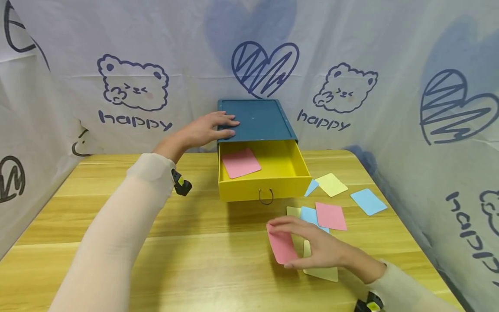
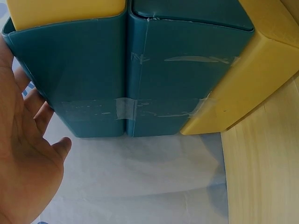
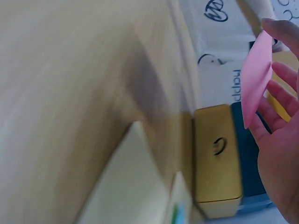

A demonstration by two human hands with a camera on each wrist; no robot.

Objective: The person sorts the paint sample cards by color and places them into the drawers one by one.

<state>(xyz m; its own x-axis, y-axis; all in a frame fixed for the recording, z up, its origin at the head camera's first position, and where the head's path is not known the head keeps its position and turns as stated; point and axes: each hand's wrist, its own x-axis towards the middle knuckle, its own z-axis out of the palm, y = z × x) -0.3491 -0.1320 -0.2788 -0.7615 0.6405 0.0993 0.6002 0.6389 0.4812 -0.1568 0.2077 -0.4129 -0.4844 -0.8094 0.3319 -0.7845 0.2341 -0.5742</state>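
My left hand (image 1: 206, 128) rests on the left side of a dark teal drawer cabinet (image 1: 261, 119), its fingers spread over the top edge. The cabinet's upper yellow drawer (image 1: 238, 191) is pulled out, and a pink card (image 1: 241, 164) lies inside at the left. In front of the drawer, my right hand (image 1: 317, 247) holds another pink card (image 1: 281, 246) by its edges between thumb and fingers, above the table. The right wrist view shows this pink card (image 3: 257, 77) tilted and slightly bent. Tape joins two teal drawer casings (image 2: 88, 70) in the left wrist view.
Loose cards lie on the wooden table (image 1: 187, 251) right of the drawer: a pink card (image 1: 331, 216), a blue card (image 1: 368, 202), a yellow card (image 1: 331, 184) and several others, some overlapping. A printed cloth (image 1: 195, 56) hangs behind the cabinet.
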